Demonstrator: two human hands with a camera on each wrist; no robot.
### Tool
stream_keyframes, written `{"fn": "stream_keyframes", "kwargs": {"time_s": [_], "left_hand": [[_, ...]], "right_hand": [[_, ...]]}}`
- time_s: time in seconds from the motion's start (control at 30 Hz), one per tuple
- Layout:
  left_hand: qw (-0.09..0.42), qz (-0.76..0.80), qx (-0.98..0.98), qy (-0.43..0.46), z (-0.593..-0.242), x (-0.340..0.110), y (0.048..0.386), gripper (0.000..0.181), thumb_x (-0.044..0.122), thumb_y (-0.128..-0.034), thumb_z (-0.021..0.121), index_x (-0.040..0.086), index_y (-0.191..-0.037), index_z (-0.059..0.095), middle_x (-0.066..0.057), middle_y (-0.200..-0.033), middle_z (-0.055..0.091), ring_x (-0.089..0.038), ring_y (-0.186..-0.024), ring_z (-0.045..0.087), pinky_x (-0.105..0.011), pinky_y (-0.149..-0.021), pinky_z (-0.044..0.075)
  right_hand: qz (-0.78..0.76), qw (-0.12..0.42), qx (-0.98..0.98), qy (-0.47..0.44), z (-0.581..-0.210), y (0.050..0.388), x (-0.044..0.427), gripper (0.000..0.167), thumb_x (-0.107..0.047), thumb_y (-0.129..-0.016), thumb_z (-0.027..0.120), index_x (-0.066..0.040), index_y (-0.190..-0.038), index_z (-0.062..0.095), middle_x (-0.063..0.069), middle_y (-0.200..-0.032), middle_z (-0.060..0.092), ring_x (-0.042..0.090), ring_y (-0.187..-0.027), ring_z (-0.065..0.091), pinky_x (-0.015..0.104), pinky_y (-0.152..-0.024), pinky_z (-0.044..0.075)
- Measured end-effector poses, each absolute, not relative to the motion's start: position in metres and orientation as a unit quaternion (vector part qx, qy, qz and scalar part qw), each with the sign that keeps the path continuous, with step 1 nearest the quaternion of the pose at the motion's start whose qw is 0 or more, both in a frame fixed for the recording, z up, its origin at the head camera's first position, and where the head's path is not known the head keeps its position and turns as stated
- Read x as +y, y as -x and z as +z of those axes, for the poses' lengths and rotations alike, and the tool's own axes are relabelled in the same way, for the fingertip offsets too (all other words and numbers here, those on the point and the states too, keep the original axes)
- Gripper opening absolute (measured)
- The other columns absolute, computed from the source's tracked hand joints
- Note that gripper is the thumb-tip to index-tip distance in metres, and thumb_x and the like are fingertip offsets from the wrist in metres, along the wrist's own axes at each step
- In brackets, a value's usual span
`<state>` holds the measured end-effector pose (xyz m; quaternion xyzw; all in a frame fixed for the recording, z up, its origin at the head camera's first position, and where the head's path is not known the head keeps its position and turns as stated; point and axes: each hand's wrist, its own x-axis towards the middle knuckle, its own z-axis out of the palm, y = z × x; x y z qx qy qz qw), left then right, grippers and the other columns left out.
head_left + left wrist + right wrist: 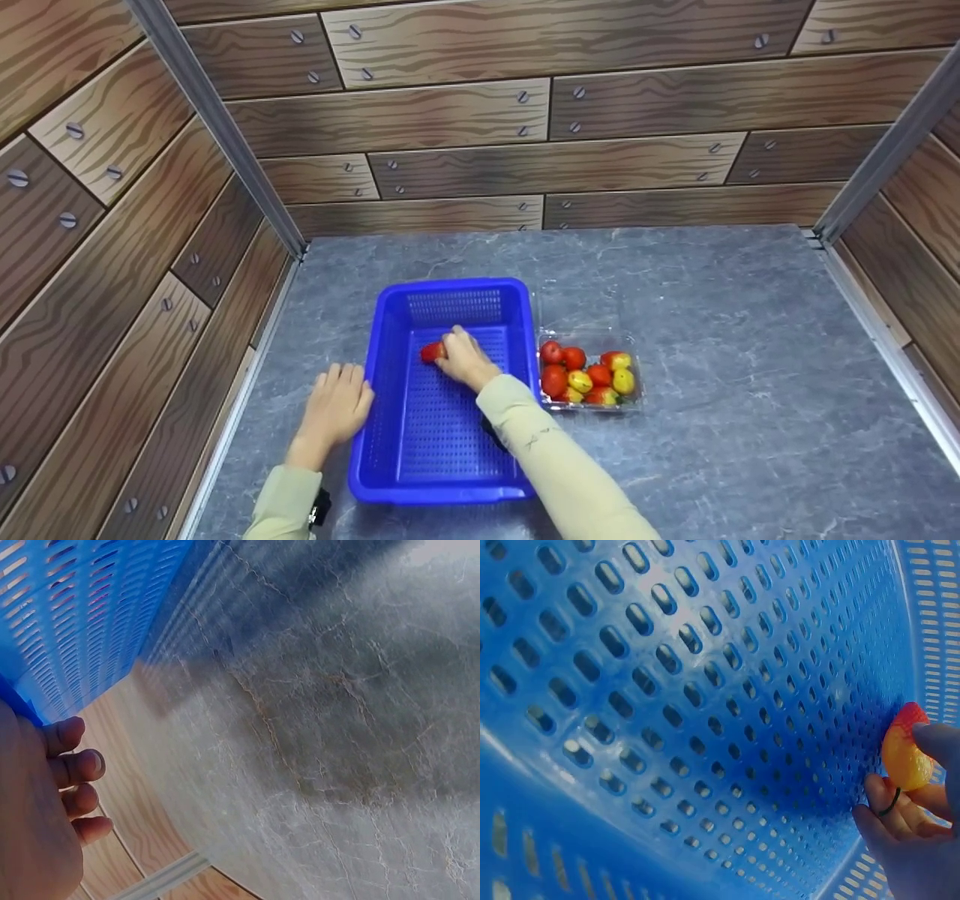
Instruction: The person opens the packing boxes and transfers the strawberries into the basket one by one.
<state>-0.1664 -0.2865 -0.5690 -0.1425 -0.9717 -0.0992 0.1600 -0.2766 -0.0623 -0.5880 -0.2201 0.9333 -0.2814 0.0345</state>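
Observation:
A blue perforated plastic basket (444, 495) stands on the grey marbled table. Inside it, my right hand (463, 360) pinches a small red-and-yellow fruit (905, 750) between thumb and fingers, low over the basket floor. The fruit's dark curved stem (889, 803) points down past the fingers in the right wrist view. At the outside of the basket's left wall is my left hand (335, 401), its thumb by the rim and its fingers loosely extended. The left wrist view shows these fingers (79, 765) holding nothing.
Right of the basket, a clear plastic box (637, 401) with its lid folded back holds several red and yellow fruits (579, 381). Wood-patterned panels (450, 112) wall the grey table (750, 360) at the back and both sides.

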Motion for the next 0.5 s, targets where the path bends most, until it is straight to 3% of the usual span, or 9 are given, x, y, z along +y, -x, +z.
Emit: {"fn": "stream_keyframes", "kwargs": {"time_s": [0.27, 0.5], "left_hand": [[0.166, -0.094, -0.971, 0.144, -0.569, -0.286, 0.167, 0.013, 0.012, -0.0937, 0.047, 0.001, -0.090, 0.051, -0.016, -0.086, 0.052, -0.034, -0.081, 0.045, -0.044, -0.070, 0.036], [0.178, -0.095, -0.968, 0.149, -0.569, -0.285, 0.166, 0.012, 0.011, -0.0924, 0.047, 0.000, -0.088, 0.051, -0.015, -0.085, 0.050, -0.035, -0.081, 0.045, -0.045, -0.070, 0.036]], "right_hand": [[-0.268, 0.039, 0.941, 0.205, -0.576, 0.280, -0.062, 0.027, -0.018, -0.085, 0.072, 0.001, -0.103, 0.067, 0.014, -0.100, 0.056, 0.032, -0.088, 0.064, 0.044, -0.079, 0.054], [-0.232, 0.045, 0.949, 0.210, -0.551, 0.286, -0.055, 0.026, -0.020, -0.083, 0.075, 0.001, -0.096, 0.066, 0.017, -0.098, 0.060, 0.037, -0.090, 0.064, 0.049, -0.082, 0.052]]}}
